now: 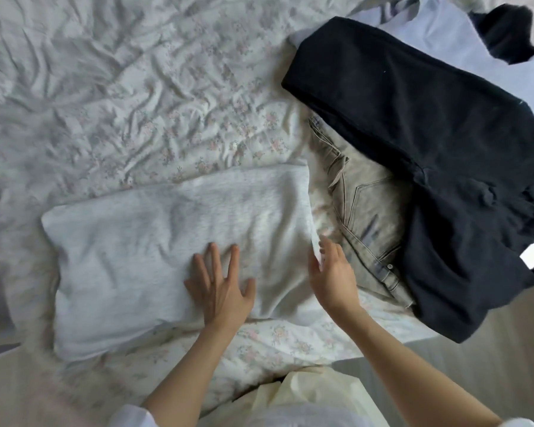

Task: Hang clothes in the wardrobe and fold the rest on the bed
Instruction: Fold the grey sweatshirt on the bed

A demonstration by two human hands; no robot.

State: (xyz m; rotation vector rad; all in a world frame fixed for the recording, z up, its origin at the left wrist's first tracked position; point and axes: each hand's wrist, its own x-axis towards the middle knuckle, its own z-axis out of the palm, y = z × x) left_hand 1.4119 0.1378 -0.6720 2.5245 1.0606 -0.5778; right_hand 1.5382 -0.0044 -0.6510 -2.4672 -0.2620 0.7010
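White garment (173, 241) lying folded on the bed (121, 97). Left hand (219, 288) pressing flat on it, fingers spread wide. Right hand (333, 272) pinching its right edge. Grey jeans (367, 211) and dark trousers (429, 143) lying right of the garment.

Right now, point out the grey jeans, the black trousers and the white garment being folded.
grey jeans (367, 208), head view, back pocket area.
black trousers (413, 97), head view, middle of the folded legs.
white garment (154, 241), head view, centre of its flat top.
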